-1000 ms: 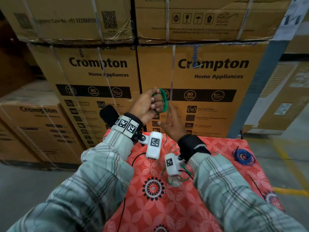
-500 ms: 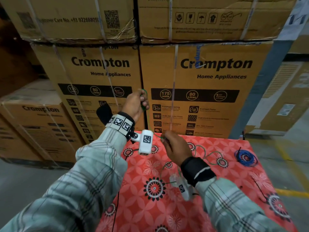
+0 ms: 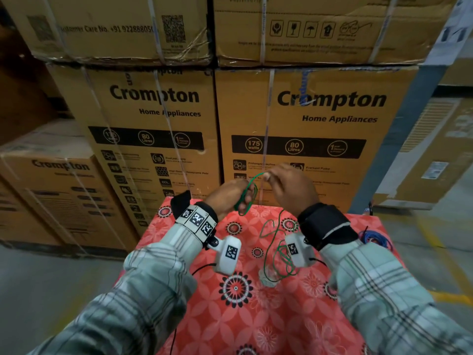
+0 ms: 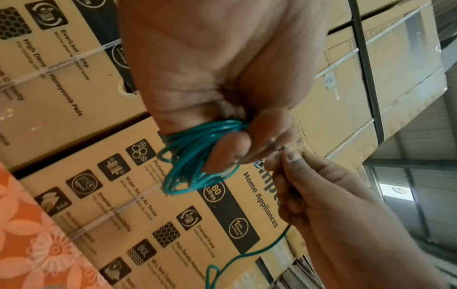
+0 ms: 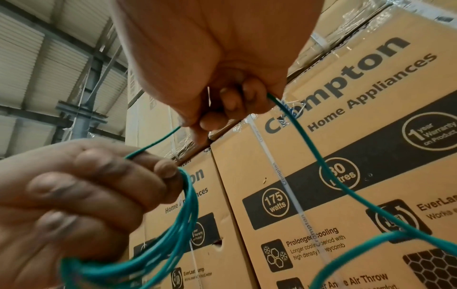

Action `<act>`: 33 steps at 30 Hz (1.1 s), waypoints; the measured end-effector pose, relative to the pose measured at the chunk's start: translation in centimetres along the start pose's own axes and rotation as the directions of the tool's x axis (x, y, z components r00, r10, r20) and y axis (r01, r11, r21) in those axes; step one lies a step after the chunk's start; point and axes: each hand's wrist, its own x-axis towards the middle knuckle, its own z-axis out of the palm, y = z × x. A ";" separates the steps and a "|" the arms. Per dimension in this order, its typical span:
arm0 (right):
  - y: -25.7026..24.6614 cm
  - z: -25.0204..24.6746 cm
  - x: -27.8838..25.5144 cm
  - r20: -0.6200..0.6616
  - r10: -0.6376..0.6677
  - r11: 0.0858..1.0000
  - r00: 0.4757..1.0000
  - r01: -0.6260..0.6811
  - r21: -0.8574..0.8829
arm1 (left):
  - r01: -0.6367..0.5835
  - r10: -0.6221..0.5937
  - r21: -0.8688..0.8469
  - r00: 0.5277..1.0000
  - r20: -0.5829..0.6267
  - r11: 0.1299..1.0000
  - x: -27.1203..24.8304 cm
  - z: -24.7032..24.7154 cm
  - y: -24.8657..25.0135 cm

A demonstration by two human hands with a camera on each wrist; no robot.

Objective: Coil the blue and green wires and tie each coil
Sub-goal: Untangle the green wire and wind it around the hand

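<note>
My left hand [image 3: 231,194] grips a small coil of green wire [image 3: 246,197] above the far edge of the table, its fingers curled round several loops [image 4: 195,156]. Close to its right, my right hand [image 3: 289,188] pinches the running strand of the same green wire [image 5: 296,127] between thumb and fingers. The loose rest of the green wire [image 3: 277,252] hangs down and lies in tangled loops on the table. The blue wire [image 3: 376,238] lies as a coil at the table's right edge, partly hidden by my right sleeve.
The table carries a red flowered cloth [image 3: 238,316]. Stacked cardboard appliance boxes [image 3: 317,119] stand right behind it, and more boxes [image 3: 51,190] to the left. Concrete floor [image 3: 448,265] with a yellow line lies to the right.
My right hand rose from the table to beside my left hand, bringing the green strand up. My left hand sank a little with the coil.
</note>
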 end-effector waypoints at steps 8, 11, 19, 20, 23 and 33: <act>3.9 1.3 0.1 0.171 0.260 0.882 0.950 -0.306 0.359 | 0.108 -0.046 -0.273 0.973 0.224 0.956 -0.6 0.4 -0.6; 3.7 3.0 -1.6 0.249 0.373 0.724 0.894 -0.449 0.523 | 0.081 -0.004 -0.395 0.981 0.193 0.915 -0.2 0.3 0.4; 1.5 9.3 -6.4 0.375 0.519 0.333 0.768 -0.586 0.739 | -0.212 0.146 -0.559 0.976 -0.161 0.802 2.1 -1.2 3.9; 1.3 9.7 -7.1 0.326 0.518 0.394 0.790 -0.559 0.729 | -0.244 0.156 -0.559 0.967 -0.202 0.793 2.3 -1.5 4.3; 1.0 10.4 -8.9 0.169 0.415 0.655 0.894 -0.422 0.627 | -0.309 0.160 -0.522 0.937 -0.311 0.795 3.1 -2.7 5.2; -1.4 3.5 -3.7 0.123 -0.101 0.976 0.987 0.074 0.207 | -0.057 0.051 -0.042 0.990 -0.134 0.997 2.7 -1.5 1.2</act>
